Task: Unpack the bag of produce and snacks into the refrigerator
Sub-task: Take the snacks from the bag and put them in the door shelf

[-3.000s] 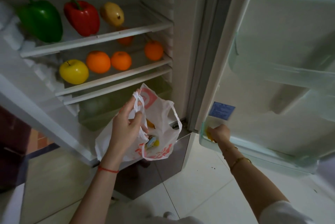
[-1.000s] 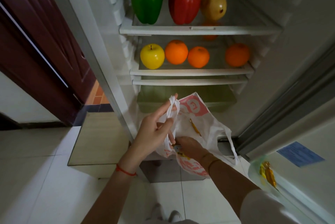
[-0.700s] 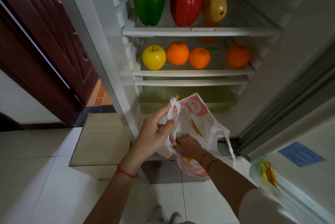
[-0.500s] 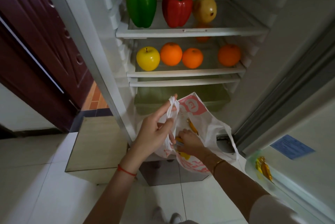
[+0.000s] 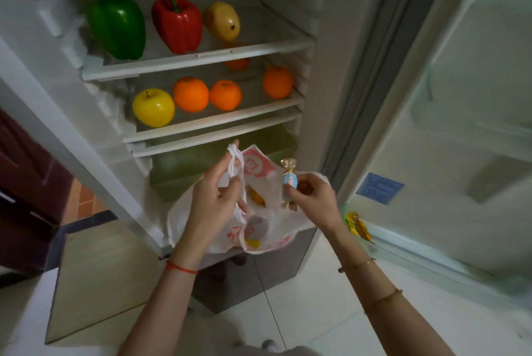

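Left hand pinches handle loops of white-and-red plastic bag, holding it open in front of fridge crisper drawer. Right hand pinches wrapped candy just above bag mouth; more yellow snacks visible inside. Peppers and pear on top shelf, apple and oranges on middle shelf. Yellow snacks lie in lower door bin.

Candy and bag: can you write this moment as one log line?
left hand: holds bag handle | right hand: pinches candy above bag | door bin: yellow snacks
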### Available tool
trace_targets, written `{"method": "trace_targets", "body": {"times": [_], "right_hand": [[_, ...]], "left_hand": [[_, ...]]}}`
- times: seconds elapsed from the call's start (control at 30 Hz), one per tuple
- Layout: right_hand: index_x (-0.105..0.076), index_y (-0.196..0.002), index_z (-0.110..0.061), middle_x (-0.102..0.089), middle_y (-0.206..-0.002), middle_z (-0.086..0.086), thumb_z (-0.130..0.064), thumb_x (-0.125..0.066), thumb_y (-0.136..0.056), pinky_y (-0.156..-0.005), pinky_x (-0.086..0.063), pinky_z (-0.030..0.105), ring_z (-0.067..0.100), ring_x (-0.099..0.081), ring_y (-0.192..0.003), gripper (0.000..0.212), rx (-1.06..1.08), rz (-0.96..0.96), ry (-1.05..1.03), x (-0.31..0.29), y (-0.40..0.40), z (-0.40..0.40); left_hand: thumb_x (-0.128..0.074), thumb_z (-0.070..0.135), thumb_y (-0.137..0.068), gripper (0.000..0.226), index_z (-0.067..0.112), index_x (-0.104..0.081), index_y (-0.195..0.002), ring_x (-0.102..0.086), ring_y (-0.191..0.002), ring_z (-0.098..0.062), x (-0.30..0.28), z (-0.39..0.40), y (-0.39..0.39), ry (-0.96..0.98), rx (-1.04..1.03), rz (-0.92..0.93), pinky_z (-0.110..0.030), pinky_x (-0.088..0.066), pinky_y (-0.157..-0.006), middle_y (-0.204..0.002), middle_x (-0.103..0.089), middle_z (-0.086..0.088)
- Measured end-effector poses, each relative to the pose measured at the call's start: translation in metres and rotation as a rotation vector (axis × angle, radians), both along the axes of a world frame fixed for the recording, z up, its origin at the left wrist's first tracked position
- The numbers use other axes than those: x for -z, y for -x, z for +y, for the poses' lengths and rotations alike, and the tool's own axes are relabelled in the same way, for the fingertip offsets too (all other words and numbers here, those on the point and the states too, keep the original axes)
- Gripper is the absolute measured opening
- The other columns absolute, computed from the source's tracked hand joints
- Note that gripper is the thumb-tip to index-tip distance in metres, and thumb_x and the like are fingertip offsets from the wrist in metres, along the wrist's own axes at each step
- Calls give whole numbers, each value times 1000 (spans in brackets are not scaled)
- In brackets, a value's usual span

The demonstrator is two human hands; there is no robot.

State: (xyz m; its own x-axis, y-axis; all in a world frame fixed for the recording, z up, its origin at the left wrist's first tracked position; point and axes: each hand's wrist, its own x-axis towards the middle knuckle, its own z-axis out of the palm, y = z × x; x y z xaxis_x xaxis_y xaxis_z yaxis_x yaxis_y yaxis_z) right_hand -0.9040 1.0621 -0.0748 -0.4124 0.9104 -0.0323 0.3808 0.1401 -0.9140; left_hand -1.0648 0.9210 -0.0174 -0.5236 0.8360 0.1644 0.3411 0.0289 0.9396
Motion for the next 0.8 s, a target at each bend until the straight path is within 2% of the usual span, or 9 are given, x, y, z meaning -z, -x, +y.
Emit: {"method": "trace_targets", "body": {"times": [0.07, 0.13, 0.23, 0.3, 0.4, 0.47, 0.6, 0.73, 0.8], "right_hand": [[-68, -93, -13, -72, -68, 0, -28, -74, -82, -55, -54, 22, 2, -66, -54, 19, 118, 59, 45, -8, -30, 5], [-68, -90, -9, -68, -71, 1, -25, -72, -85, -48, -46, 13, -4, -59, -51, 18, 212, 53, 48, -9, -62, 12], [-69, -80, -10, -68, -68, 6, -29, -72, -83, -58, -47, 28, 12, -60, -58, 19, 361, -47, 35, -1, -104, 23], [-66, -70, -9, -63, -58, 7, -31, -71, -79, -56, -40, 30, 15, -54, -55, 25, 393, -163, 36, 10, -124, 32], [-68, -68, 1, -61, -56, 13, -35, -69, -78, -52, -34, 29, 16, -48, -51, 37, 384, -311, 82, 27, -142, 42], [-68, -68, 2, -60, -58, 11, -33, -68, -83, -49, -32, 27, 16, -49, -51, 38, 390, -423, 114, 37, -145, 50], [-56, -57, -7, -54, -56, 6, -37, -68, -83, -47, -32, 27, 15, -46, -49, 41, 348, -591, 181, 60, -137, 66], [-64, -76, -3, -63, -75, 10, -37, -73, -79, -49, -37, 27, 18, -52, -58, 35, 269, -693, 251, 83, -127, 74], [-67, -87, -2, -67, -86, 11, -41, -74, -79, -58, -47, 30, 22, -61, -70, 40, 242, -717, 258, 93, -123, 76]], "left_hand": [[-50, 11, -99, 55, 36, -41, -148, -72, -79, -22, 2, 6, -4, 10, -13, 18, -45, -62, -66, -115, -69, -1], [-51, 12, -99, 54, 34, -42, -147, -71, -87, -14, 4, 11, -6, -5, -3, 34, -37, -63, -69, -115, -67, 4], [-50, 9, -99, 56, 35, -41, -148, -70, -85, -2, 3, 17, -11, -12, 19, 37, -26, -61, -69, -120, -65, 10], [-49, 5, -99, 57, 31, -40, -149, -69, -86, 5, 1, 20, -16, -27, 37, 33, -14, -56, -67, -120, -63, 15], [-50, 11, -100, 54, 35, -41, -148, -73, -75, -19, -1, 22, -23, -32, 59, 20, -27, -61, -62, -117, -67, 7], [-50, 14, -101, 53, 39, -41, -146, -72, -71, -26, -1, 22, -25, -29, 63, 17, -31, -62, -60, -119, -67, 5], [-50, 12, -100, 54, 42, -41, -145, -71, -62, -27, -1, 19, -26, -33, 55, 23, -29, -60, -56, -122, -66, 3], [-50, 9, -100, 57, 38, -40, -148, -71, -62, -26, -2, 14, -23, -27, 31, 8, -33, -61, -57, -126, -65, 3], [-49, 7, -99, 58, 37, -39, -148, -71, -60, -26, -3, 10, -21, -28, 16, 15, -42, -62, -59, -120, -67, 3]]}}
